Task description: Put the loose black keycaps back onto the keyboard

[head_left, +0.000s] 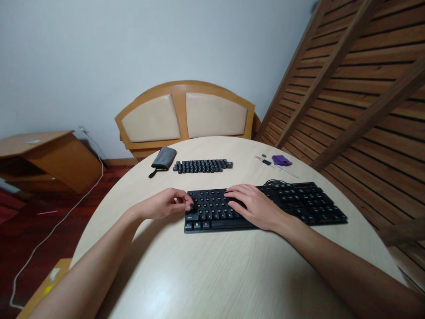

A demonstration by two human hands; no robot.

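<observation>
A black keyboard (219, 225) lies on the round table, with many of its keycaps off and small key stems showing in the left and middle part. At its left edge my left hand (166, 204) pinches a small black keycap (191, 207) between thumb and fingertips, just above the bottom-left keys. My right hand (254, 206) lies palm down across the middle of the keyboard, fingers stretched out and apart, holding nothing. Behind the keyboard, removed black keycaps (202, 166) are laid out in neat rows.
A grey pouch (164, 158) with a black loop lies left of the keycaps. Right of them are a purple cloth (281, 160), a thin white stick (288, 171) and small tools. The table (206, 274) has a curved edge. A wooden slatted panel (358, 102) leans at the right.
</observation>
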